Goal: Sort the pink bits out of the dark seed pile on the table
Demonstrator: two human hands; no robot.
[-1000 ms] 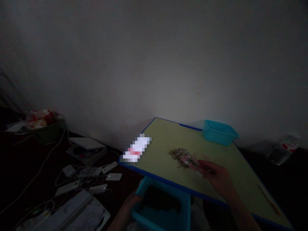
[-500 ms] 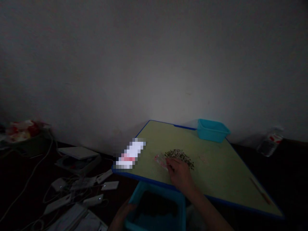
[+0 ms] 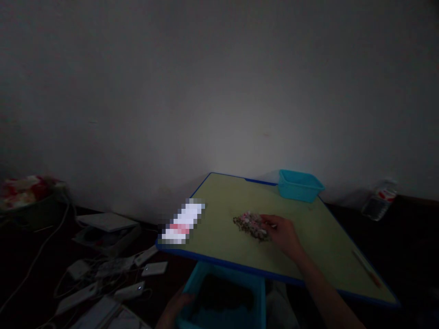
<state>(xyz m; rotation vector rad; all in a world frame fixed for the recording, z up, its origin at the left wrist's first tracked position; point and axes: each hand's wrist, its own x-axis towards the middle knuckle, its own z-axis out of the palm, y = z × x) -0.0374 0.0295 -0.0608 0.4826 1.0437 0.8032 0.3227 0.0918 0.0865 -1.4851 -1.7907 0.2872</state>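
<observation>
In front of me is the table (image 3: 222,237), with its blue edging and pale top. Just below its near edge is the near tub (image 3: 219,320), blue, with something dark inside. A second blue tub (image 3: 299,186) stands at the table's far right corner. My right hand (image 3: 283,232) is to the right of the pile of dark bits (image 3: 247,227); half a second ago it was farther left, in front of them. My left hand (image 3: 176,307), dim, holds the near tub by its left side, as it did then. The pile lies mid-table. The plastic bag (image 3: 253,218), pink-printed and crumpled, is pinched between my right fingers and thumb. It was left of the pile; now it covers part of it. Its free end points left, away from my fingers, and its long axis runs roughly left to right, though blur softens its outline.
</observation>
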